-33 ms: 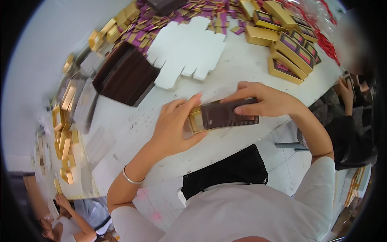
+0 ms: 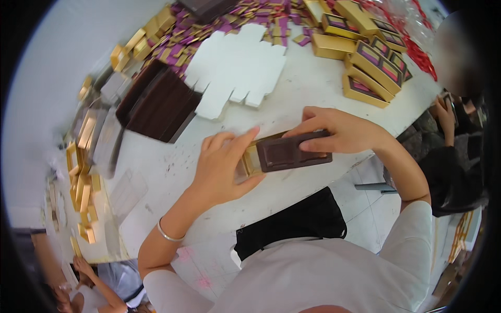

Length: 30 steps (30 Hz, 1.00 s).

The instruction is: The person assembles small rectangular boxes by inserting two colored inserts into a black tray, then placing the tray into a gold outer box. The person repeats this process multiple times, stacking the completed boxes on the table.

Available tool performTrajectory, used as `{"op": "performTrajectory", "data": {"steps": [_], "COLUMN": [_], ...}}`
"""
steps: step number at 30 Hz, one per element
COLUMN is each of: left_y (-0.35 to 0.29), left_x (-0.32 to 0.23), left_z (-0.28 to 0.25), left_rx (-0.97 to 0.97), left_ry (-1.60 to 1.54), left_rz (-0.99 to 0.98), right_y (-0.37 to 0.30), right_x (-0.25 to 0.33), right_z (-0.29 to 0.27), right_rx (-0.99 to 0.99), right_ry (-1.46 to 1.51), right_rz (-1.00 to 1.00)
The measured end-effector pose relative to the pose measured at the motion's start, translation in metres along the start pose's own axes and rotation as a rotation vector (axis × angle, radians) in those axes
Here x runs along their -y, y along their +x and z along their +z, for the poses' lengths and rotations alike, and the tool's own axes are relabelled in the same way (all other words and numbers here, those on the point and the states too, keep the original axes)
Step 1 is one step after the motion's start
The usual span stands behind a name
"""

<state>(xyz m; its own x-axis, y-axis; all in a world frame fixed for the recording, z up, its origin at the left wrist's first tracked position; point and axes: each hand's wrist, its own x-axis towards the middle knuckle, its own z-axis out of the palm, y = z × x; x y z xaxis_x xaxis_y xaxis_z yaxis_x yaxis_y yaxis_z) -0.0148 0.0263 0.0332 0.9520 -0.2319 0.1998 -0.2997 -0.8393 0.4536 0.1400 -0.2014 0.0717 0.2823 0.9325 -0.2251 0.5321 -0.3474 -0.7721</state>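
My left hand (image 2: 216, 164) grips the left end of an open gold box (image 2: 252, 160), with the thumb on its near side and the fingers on its far side. Over the rest of that box lies a dark brown plastic tray (image 2: 282, 153) with shallow compartments. My right hand (image 2: 339, 130) holds the tray by its right end, fingers on top and along the far edge. The tray sits tilted, partly covering the box, so whether it touches the bottom is hidden.
Stacked brown trays (image 2: 163, 101) and flat white card blanks (image 2: 237, 68) lie beyond my hands. Purple and gold wrapped pieces (image 2: 182, 44) spread along the back. Filled gold boxes (image 2: 373, 68) pile at far right; gold boxes (image 2: 82, 185) line the left. Other people sit on both sides.
The brown tray has tilted a little over the gold box, its left end shifting slightly nearer to me. Both hands keep their hold.
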Motion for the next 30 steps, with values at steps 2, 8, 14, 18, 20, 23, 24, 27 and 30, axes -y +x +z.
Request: {"op": "performTrajectory", "data": {"steps": [2,8,14,18,20,23,24,27,30], "left_y": [0.004,0.01,0.01,0.014,0.013,0.002,0.0,0.002,0.005], "left_x": [-0.007,0.009,0.015,0.018,0.017,0.025,0.029,0.028,0.026], "left_z": [-0.004,0.015,0.017,0.02,0.022,0.025,0.024,0.026,0.025], "left_rx": [0.13,-0.079,-0.054,0.001,-0.016,-0.027,-0.037,0.014,0.02], "left_ry": [0.095,-0.122,-0.176,-0.186,-0.157,-0.169,-0.167,-0.165,-0.145], "left_rz": [-0.043,0.096,0.063,0.104,0.111,0.115,0.104,0.116,0.159], "right_y": [0.001,0.012,-0.014,-0.022,-0.021,-0.006,-0.001,-0.003,0.008], "right_x": [-0.004,0.021,0.001,-0.018,-0.017,0.0,0.003,0.003,-0.004], "right_z": [0.001,0.024,0.008,0.011,0.019,0.012,0.009,0.009,0.016], "right_rx": [-0.018,-0.138,-0.227,-0.116,-0.095,0.053,0.094,0.11,0.06], "right_ry": [-0.234,-0.55,-0.231,-0.153,-0.066,-0.136,-0.204,-0.445,-0.701], "right_rz": [-0.072,0.075,-0.32,-0.45,-0.452,-0.417,-0.426,-0.458,-0.621]}}
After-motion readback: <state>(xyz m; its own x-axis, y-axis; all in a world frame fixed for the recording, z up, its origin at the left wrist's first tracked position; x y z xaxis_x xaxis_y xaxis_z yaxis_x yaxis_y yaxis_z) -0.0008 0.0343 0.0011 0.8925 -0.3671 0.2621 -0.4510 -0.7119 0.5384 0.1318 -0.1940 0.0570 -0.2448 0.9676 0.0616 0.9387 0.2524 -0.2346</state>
